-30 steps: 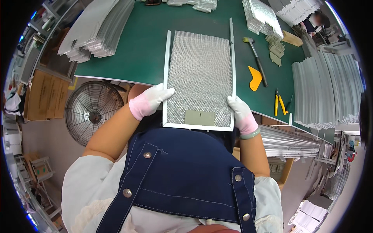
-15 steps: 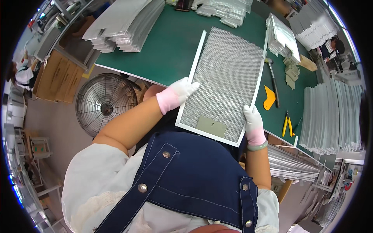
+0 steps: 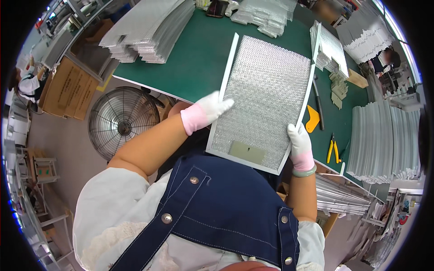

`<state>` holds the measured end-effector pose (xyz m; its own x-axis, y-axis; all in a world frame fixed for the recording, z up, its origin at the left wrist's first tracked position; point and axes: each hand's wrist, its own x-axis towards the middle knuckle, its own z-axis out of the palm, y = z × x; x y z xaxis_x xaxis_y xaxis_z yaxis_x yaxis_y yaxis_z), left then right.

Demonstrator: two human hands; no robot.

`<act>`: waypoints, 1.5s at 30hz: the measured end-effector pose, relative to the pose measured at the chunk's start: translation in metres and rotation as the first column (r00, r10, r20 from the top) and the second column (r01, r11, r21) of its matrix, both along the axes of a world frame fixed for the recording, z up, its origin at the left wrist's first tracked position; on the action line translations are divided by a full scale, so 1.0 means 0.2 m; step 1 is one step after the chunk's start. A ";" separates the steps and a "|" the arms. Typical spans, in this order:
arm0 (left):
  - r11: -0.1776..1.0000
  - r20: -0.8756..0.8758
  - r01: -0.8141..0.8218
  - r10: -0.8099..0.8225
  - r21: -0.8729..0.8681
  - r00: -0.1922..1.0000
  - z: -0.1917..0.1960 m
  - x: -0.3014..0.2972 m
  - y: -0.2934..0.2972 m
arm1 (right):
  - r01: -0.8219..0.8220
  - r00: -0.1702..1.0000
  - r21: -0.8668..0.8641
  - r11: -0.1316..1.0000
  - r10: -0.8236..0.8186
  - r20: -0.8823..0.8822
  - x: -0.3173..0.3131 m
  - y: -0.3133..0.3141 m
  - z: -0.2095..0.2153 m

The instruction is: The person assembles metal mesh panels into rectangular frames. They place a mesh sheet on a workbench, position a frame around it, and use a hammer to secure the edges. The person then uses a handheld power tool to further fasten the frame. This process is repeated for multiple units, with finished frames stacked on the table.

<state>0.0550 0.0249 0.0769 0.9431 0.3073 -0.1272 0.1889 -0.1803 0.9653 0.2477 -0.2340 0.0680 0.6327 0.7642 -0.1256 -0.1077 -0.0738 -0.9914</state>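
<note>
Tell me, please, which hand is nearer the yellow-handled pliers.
Right: the white-gloved right hand is left of the pliers; the left hand is farther, across the silver mesh panel.

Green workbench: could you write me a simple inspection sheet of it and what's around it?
Surface: green worktop with a pale edge.
Job's things: mesh panel, framed along both sides and the near edge, far edge bare; olive-grey plate by the near edge.
Clutter: hammer, partly hidden; yellow scraper; yellow-handled pliers; stacked mesh sheets.
Hands: gloved left hand grips the left frame strip; gloved right hand grips the right frame strip.
Cables: nothing clearly seen.
Surroundings: floor fan, cardboard boxes, co-worker at far left.
</note>
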 end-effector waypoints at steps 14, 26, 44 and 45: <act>0.940 -0.033 -0.210 0.227 0.268 0.973 0.21 0.09 0.01 | 0.169 0.959 -0.084 0.982 -0.144 0.243 -0.03 0.05 0.07; 0.949 0.187 -0.285 0.307 -0.135 0.933 0.13 0.15 0.03 | 0.061 0.985 -0.052 0.997 -0.052 0.162 0.05 0.10 0.20; 0.984 0.343 -0.141 0.170 -0.108 0.924 0.19 0.08 0.06 | 0.158 0.973 0.033 0.987 -0.162 0.165 -0.01 0.15 0.31; 0.970 0.350 -0.127 0.195 -0.209 0.916 0.19 0.09 0.07 | 0.167 0.974 0.070 0.984 -0.175 0.145 -0.04 0.17 0.34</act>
